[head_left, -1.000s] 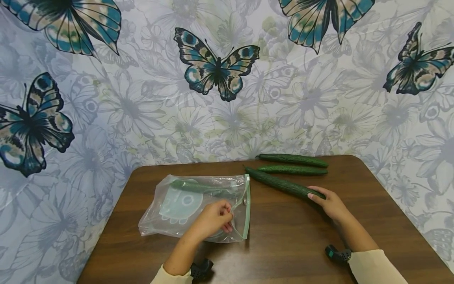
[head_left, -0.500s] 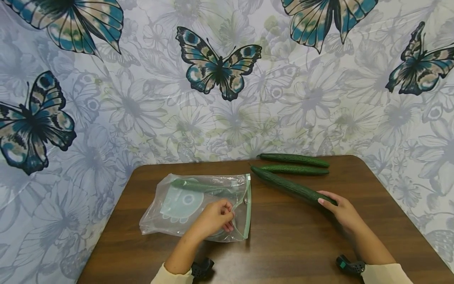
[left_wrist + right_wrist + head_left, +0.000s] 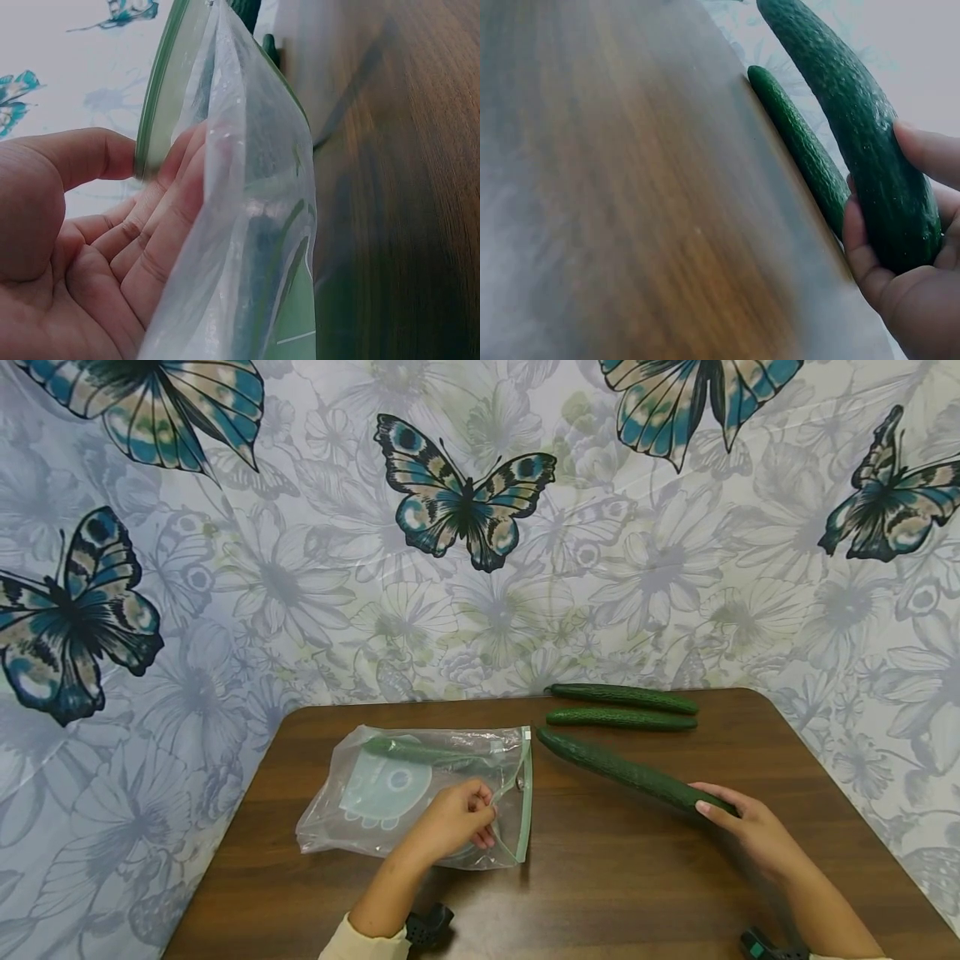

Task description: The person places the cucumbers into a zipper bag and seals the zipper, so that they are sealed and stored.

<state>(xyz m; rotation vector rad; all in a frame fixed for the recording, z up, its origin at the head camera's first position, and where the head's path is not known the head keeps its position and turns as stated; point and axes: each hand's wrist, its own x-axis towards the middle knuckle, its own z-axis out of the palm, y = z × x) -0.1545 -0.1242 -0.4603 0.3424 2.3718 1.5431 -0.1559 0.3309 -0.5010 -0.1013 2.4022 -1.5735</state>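
My right hand [image 3: 761,835] grips one end of a long dark green cucumber [image 3: 626,768], fingers and thumb around it. The far tip of this cucumber [image 3: 855,112] points toward the bag's mouth, just right of it. A clear zip bag [image 3: 386,806] with a pale green print lies on the left of the table. Inside it, along the far side, rests another cucumber [image 3: 427,753]. My left hand [image 3: 450,818] pinches the near edge of the bag's mouth. In the left wrist view, the green zip strip [image 3: 154,105] meets the thumb, and the mouth stands apart.
Two more cucumbers, one at the back edge [image 3: 622,696] and one just in front of it [image 3: 621,718], lie side by side on the brown wooden table [image 3: 600,893]. A butterfly-patterned cloth [image 3: 300,568] hangs behind the table.
The right hand has drawn its cucumber to the right and nearer to me, away from the two at the back. The left hand and the bag have stayed in place.
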